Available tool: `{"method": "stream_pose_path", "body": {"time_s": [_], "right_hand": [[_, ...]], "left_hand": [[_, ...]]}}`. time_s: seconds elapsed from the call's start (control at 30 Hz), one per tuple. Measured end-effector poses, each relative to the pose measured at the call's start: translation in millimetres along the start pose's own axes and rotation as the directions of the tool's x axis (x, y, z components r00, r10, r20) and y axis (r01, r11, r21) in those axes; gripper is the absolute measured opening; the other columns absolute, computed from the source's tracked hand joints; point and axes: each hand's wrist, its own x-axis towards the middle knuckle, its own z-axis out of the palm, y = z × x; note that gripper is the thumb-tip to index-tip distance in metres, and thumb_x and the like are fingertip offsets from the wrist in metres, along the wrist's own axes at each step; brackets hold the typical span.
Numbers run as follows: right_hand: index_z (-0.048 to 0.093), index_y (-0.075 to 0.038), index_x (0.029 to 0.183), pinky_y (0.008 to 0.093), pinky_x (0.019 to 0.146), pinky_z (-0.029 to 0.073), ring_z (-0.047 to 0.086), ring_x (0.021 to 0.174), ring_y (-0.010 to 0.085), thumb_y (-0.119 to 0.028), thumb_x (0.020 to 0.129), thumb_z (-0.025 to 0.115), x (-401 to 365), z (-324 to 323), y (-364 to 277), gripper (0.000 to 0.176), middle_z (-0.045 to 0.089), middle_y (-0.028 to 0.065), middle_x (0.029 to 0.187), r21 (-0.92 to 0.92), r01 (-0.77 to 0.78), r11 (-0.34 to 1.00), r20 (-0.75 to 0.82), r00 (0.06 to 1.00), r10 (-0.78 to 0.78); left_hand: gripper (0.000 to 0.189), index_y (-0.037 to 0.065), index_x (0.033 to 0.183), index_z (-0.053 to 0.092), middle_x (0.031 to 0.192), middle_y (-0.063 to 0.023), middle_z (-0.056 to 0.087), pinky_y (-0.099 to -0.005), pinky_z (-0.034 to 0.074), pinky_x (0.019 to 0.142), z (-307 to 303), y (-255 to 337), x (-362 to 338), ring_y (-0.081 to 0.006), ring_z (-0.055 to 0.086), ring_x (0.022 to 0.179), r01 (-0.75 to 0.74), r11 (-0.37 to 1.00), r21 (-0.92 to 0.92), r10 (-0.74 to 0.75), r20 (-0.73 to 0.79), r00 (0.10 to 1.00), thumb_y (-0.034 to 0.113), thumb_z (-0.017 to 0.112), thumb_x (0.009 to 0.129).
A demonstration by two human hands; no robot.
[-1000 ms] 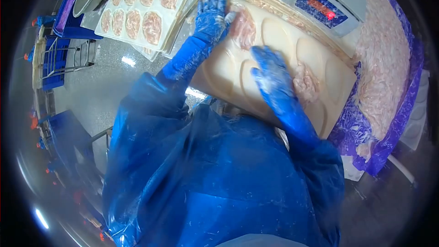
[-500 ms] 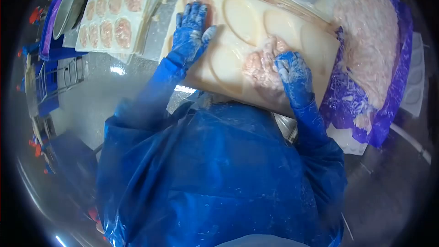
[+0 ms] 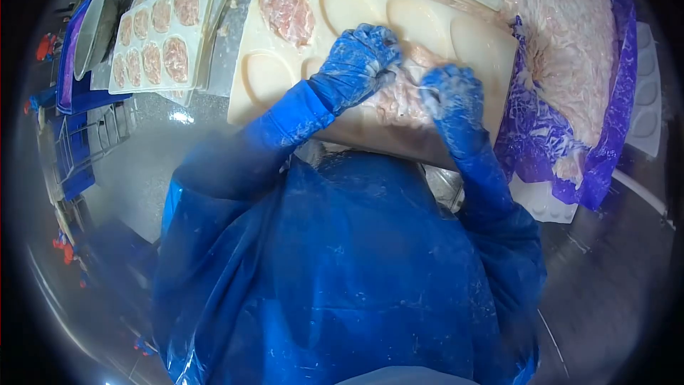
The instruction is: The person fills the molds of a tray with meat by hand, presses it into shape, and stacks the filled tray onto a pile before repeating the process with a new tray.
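A cream mould tray point(image 3: 249, 103) with oval hollows lies in front of me. One hollow at its top left holds a pink portion of raw meat point(image 3: 287, 12). My left hand point(image 3: 358, 60) and my right hand point(image 3: 447, 93), both in blue gloves, press together on a lump of raw meat point(image 3: 399, 100) in the middle of the tray. Each hand's fingers curl onto the lump from its own side.
A filled tray point(image 3: 153, 36) of meat portions sits on a stack at the upper left. A large heap of raw meat point(image 3: 570, 50) lies on purple plastic sheet point(image 3: 541, 150) at the right. Blue crates point(image 3: 71, 135) stand at the left. My blue plastic apron point(image 3: 335, 278) fills the foreground.
My left hand left the top-left portion and moved right to join the right hand on the lump of meat. The top-left portion now lies uncovered.
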Motion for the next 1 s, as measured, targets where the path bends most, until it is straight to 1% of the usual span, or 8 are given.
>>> {"method": "stream_pose_path", "body": {"time_s": [0.07,0.13,0.27,0.53,0.6,0.73,0.87,1.0], "right_hand": [[0.064,-0.007,0.094,0.0399,0.076,0.049,0.06,0.087,0.026,-0.013,0.082,0.069,-17.2,2.6,26.6,0.015,0.061,0.011,0.089,0.157,0.113,0.981,-0.224,0.972,-0.077],[0.064,-0.008,0.097,0.0392,0.078,0.049,0.06,0.087,0.0259,-0.015,0.084,0.067,-30.8,-3.9,35.1,0.015,0.06,0.0123,0.09,-0.578,-0.068,0.814,-0.129,0.992,-0.009],[0.065,-0.007,0.102,0.0419,0.089,0.046,0.06,0.095,0.0296,-0.021,0.085,0.069,0.6,4.7,-16.3,0.022,0.063,0.0127,0.102,0.191,0.069,0.979,-0.423,0.906,0.019],[0.067,-0.008,0.106,0.0409,0.094,0.046,0.061,0.102,0.0277,-0.02,0.079,0.076,21.6,10.2,-22.0,0.031,0.065,0.0109,0.11,0.416,0.098,0.904,-0.212,0.977,-0.008],[0.065,-0.006,0.113,0.0372,0.089,0.049,0.062,0.097,0.0221,-0.022,0.083,0.077,36.5,-17.8,-43.0,0.036,0.066,0.0092,0.106,0.75,-0.337,0.569,0.33,0.936,0.12],[0.06,-0.007,0.125,0.0332,0.081,0.051,0.062,0.088,0.0185,-0.018,0.086,0.076,60.6,10.1,-44.8,0.043,0.064,0.0087,0.098,0.766,-0.172,0.619,0.209,0.978,0.013],[0.06,-0.004,0.124,0.0339,0.085,0.051,0.062,0.092,0.0224,-0.008,0.087,0.068,112.9,14.5,-48.7,0.038,0.064,0.0105,0.101,0.757,0.087,0.647,-0.131,0.991,0.019],[0.063,-0.007,0.122,0.0372,0.09,0.05,0.062,0.097,0.0268,-0.008,0.087,0.068,133.9,47.3,-3.1,0.035,0.065,0.0115,0.103,0.391,0.246,0.887,-0.377,0.922,-0.089]], "left_hand": [[0.02,0.007,0.096,0.069,0.114,-0.0154,0.065,-0.0458,0.049,0.092,-9.8,-6.5,-10.2,-0.0382,0.059,0.106,0.088,0.996,-0.029,-0.087,0.034,0.996,0.014,0.077,0.079],[0.02,0.007,0.097,0.07,0.118,-0.0153,0.064,-0.045,0.049,0.095,-17.6,-13.5,-24.1,-0.037,0.058,0.109,0.158,0.984,-0.083,-0.148,0.117,0.982,0.016,0.077,0.081],[0.023,0.007,0.101,0.071,0.126,-0.0139,0.062,-0.0444,0.048,0.099,-25.0,-5.8,-31.1,-0.0339,0.055,0.118,0.153,0.988,-0.036,-0.148,0.097,0.984,0.015,0.077,0.08],[0.026,0.006,0.115,0.065,0.119,-0.0103,0.064,-0.0383,0.045,0.102,-32.3,-11.8,-42.1,-0.0266,0.059,0.115,0.168,0.927,-0.335,-0.124,0.15,0.981,0.019,0.07,0.094],[0.022,0.006,0.114,0.064,0.112,-0.0039,0.063,-0.0321,0.046,0.098,-40.0,-7.8,-34.8,-0.0162,0.06,0.107,0.484,0.478,-0.733,-0.349,0.347,0.87,0.018,0.068,0.096],[0.017,0.006,0.113,0.064,0.105,0.0005,0.064,-0.0282,0.048,0.093,-59.4,-16.7,-17.8,-0.0104,0.059,0.101,0.398,0.265,-0.878,-0.423,0.265,0.867,0.011,0.066,0.097],[0.026,0.006,0.12,0.064,0.105,-0.0058,0.068,-0.0284,0.055,0.091,-90.5,-3.7,3.4,-0.0146,0.066,0.095,0.286,0.686,-0.669,-0.492,-0.136,0.86,0.017,0.067,0.097],[0.045,0.003,0.131,0.059,0.121,-0.0163,0.067,-0.0321,0.056,0.095,-90.4,40.4,-37.8,-0.0226,0.067,0.107,0.415,0.539,-0.733,-0.315,0.282,0.906,0.028,0.07,0.094]]}}
